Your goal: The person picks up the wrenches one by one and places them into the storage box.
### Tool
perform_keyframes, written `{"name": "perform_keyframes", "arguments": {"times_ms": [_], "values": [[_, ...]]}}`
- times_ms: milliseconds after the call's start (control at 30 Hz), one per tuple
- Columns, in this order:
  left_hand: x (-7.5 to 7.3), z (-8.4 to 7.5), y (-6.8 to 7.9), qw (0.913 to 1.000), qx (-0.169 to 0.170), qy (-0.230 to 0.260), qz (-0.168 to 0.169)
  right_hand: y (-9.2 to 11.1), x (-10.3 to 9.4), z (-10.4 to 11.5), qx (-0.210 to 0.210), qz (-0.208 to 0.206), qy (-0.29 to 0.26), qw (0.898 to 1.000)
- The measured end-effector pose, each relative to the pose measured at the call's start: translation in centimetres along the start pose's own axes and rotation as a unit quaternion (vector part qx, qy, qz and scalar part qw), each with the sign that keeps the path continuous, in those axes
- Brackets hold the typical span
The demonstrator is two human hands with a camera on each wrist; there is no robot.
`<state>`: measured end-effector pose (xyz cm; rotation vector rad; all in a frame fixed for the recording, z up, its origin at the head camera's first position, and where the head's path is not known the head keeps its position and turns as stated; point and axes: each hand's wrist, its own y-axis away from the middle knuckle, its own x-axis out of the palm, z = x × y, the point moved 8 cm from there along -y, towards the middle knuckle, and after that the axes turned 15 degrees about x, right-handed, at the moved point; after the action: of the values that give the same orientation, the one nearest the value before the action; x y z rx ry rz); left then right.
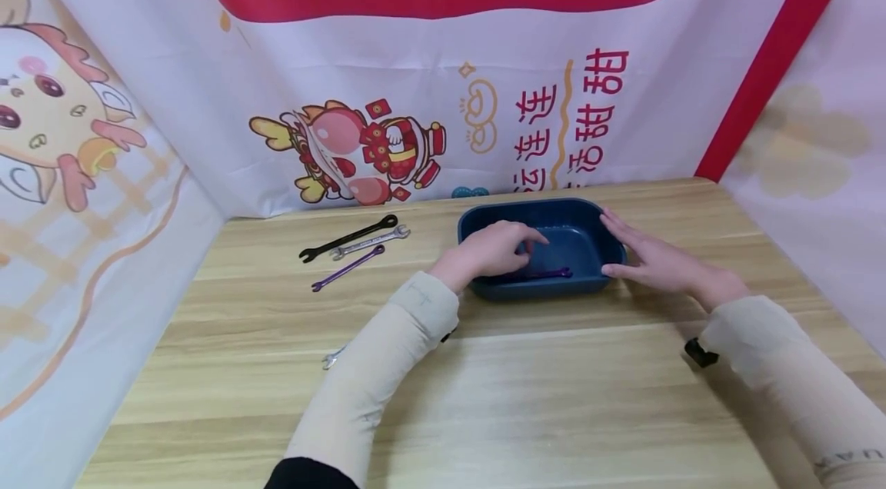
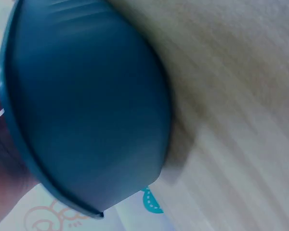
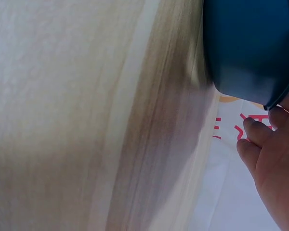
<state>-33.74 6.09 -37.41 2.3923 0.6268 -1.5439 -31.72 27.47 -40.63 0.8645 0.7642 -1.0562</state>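
Note:
A dark blue plastic bin stands at the back of the table. My left hand reaches over its left rim, index finger extended and thumb apart from it, with no tool between the visible fingertips. Below that hand, along the front wall inside the bin, lies a purple wrench, its left part hidden. Fingers spread, my right hand rests against the bin's right end. In the right wrist view its fingertips meet the rim of the bin. The bin's outer wall fills much of the left wrist view.
Left of the bin lie a black wrench, a silver wrench and another purple wrench. Part of a silver wrench shows beside my left sleeve. A printed cloth hangs behind the wooden table.

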Motion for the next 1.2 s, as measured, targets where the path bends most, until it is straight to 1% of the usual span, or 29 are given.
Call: {"name": "perform_keyframes", "arguments": {"times_ms": [67,300,533,733,833,967,1100,1200], "values": [[-0.3,-0.2,0.3,1.0000,0.003,0.000,-0.006,0.0,0.1,0.0,0.002,0.002,-0.001,1.000],[-1.7,-0.6,1.8,0.9987,0.013,0.007,-0.048,0.1,0.3,0.1,0.002,0.005,-0.008,1.000],[-2.9,-0.1,3.4,0.9956,0.025,0.002,-0.091,0.2,0.3,-0.6,0.002,0.000,-0.013,1.000],[-4.0,0.6,5.1,0.9924,0.017,0.002,-0.122,0.2,0.2,-0.5,-0.001,0.002,-0.013,1.000],[-4.6,0.9,5.9,0.9917,0.005,-0.001,-0.129,0.2,0.2,-0.4,-0.005,0.002,-0.014,1.000],[-5.5,0.9,6.7,0.9910,0.000,0.008,-0.134,0.2,0.2,-0.3,-0.005,0.004,-0.016,1.000],[-6.2,0.9,7.5,0.9914,-0.001,0.015,-0.130,0.1,0.2,-0.2,-0.001,0.006,-0.015,1.000],[-6.8,1.1,8.2,0.9917,-0.005,0.022,-0.127,0.2,0.0,0.1,-0.006,0.002,-0.014,1.000]]}}
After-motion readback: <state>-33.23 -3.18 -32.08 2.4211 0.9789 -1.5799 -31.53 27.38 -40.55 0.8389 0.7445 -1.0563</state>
